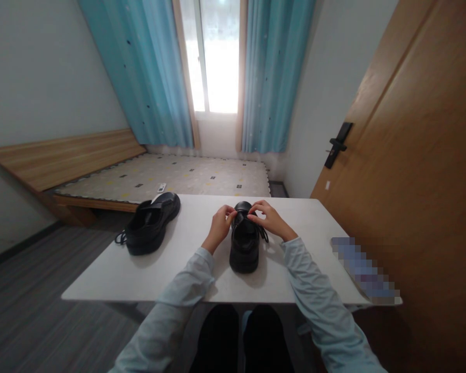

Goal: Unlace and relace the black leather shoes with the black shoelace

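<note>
A black lace-up shoe (244,247) stands in the middle of the white table (178,269), its toe pointing away from me. My left hand (219,225) pinches the shoe's lace on the left side of the upper. On the right side my right hand (270,218) pinches the lace too, with fingers curled over the front of the shoe. A second black shoe (151,224) lies at the table's far left, apart from both hands, its laces hanging loose at the heel end.
A bed with a patterned mattress (166,176) lies beyond the table, with a small white remote (161,188) on it. A wooden door (411,155) stands close on the right. A blurred object (367,272) rests at the table's right edge. Blue curtains frame the window.
</note>
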The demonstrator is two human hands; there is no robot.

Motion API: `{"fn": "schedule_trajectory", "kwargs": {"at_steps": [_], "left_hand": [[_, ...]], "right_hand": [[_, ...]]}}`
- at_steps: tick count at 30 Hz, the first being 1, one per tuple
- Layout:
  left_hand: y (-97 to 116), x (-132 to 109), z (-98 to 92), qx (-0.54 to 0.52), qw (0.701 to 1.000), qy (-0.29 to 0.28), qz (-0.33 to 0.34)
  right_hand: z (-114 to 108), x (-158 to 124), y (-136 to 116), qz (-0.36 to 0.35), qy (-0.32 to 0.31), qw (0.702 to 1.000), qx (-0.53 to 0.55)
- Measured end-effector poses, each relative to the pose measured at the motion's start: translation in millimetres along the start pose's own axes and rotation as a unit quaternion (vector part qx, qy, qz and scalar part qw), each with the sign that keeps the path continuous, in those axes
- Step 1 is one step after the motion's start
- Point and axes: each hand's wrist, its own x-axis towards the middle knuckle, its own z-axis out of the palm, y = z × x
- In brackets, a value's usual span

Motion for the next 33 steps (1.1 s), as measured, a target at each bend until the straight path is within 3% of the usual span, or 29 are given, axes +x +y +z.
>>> {"fn": "schedule_trajectory", "kwargs": {"at_steps": [15,22,33], "left_hand": [[14.8,-5.2,-10.4,-0.058,0.997,-0.032,0.038],[13.4,0.0,-31.4,-0.109,0.989,0.094,0.036],[3.7,8.0,-42.8,-0.2,0.935,0.292,0.021]], "right_hand": [[-1.1,0.9,2.0,0.002,-0.008,1.0,0.006],[-3.1,-0.9,2.2,-0.007,-0.003,1.0,0.013],[-1.7,-1.7,3.7,0.007,-0.007,1.0,0.014]]}}
